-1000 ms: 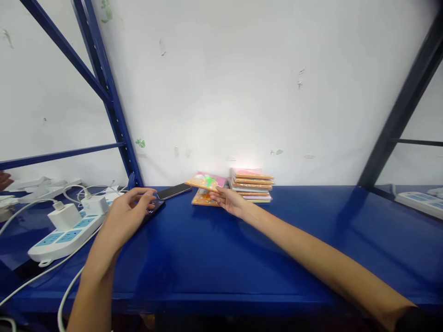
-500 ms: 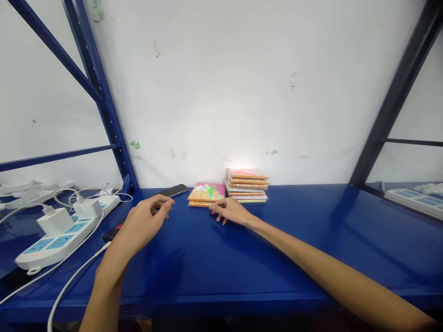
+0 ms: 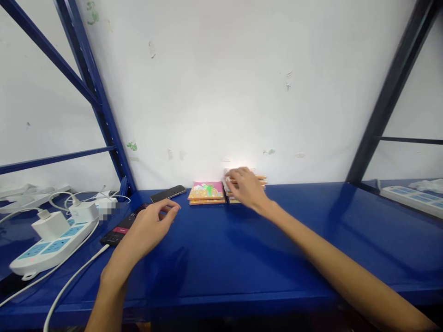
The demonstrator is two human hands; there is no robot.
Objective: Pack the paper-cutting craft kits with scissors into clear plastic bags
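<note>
My right hand (image 3: 245, 186) lies over the left part of a stack of orange-edged notebooks (image 3: 262, 182), its fingers touching the top and hiding much of the pile. To its left, a smaller pile of booklets (image 3: 206, 192) with a pink and yellow cover lies flat, apart from my hand. My left hand (image 3: 152, 227) hovers, fingers loosely curled and holding nothing, near a dark smartphone (image 3: 168, 193). Below it, a second phone (image 3: 118, 229) with a lit red-toned screen lies on the shelf, its upper end partly hidden by my hand.
A white power strip (image 3: 53, 246) with white chargers (image 3: 46, 225) and cables lies at the left of the blue steel shelf (image 3: 294, 258). Blue uprights (image 3: 100, 124) frame the white wall behind. Another power strip (image 3: 411, 198) sits at the far right.
My right hand has moved from beside the booklets onto the notebook stack. My left hand has shifted slightly right, and the view has turned a little.
</note>
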